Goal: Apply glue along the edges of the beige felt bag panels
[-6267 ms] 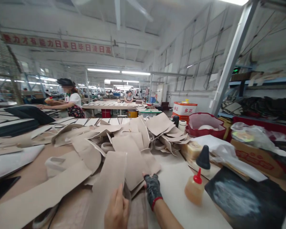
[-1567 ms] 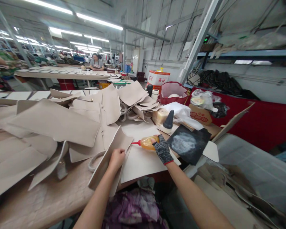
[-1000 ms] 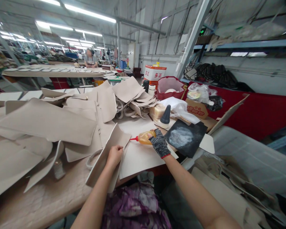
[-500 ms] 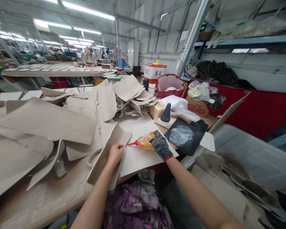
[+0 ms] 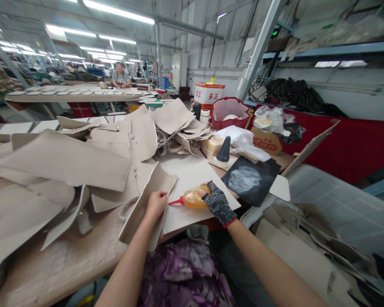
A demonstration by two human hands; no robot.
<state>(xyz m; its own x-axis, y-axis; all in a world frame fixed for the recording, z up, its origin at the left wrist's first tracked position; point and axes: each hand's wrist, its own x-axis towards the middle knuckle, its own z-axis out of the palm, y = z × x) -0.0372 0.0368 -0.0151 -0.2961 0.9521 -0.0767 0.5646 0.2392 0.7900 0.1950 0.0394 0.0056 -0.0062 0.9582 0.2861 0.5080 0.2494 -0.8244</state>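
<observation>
A worker's gloved right hand (image 5: 218, 207) grips an amber glue bottle (image 5: 192, 198), fingers wrapped round its body, the red nozzle (image 5: 173, 201) pointing to 9 o'clock at the edge of a beige panel (image 5: 147, 194). The bare left hand (image 5: 155, 204) pinches that panel's raised edge, fingers closed on it, near the front of the surface (image 5: 60, 264). A white sheet (image 5: 192, 175) lies beneath the bottle; a black board (image 5: 248, 181) sits at the right hand's 2 o'clock.
</observation>
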